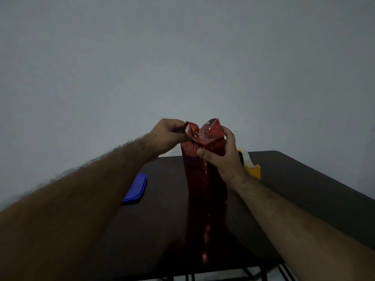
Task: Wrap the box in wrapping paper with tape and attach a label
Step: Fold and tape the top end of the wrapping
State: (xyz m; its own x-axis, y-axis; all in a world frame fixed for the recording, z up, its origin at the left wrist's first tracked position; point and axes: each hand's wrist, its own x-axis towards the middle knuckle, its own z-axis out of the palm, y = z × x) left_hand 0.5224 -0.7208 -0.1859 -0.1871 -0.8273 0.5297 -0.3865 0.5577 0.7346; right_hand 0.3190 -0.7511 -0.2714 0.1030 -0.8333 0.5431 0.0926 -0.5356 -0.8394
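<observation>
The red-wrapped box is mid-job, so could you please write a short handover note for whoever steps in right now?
Left hand: pinches a loose flap of the red wrapping paper at the top end.
Right hand: grips the upright box through the paper, thumb on the near face.
Things: box stands on end on the dark table; yellow tape dispenser behind the right hand; blue lid to the left.
Done: paper is round the body.
Left: fold and tape the top end, check the bottom end, attach a label; none is in view.
</observation>
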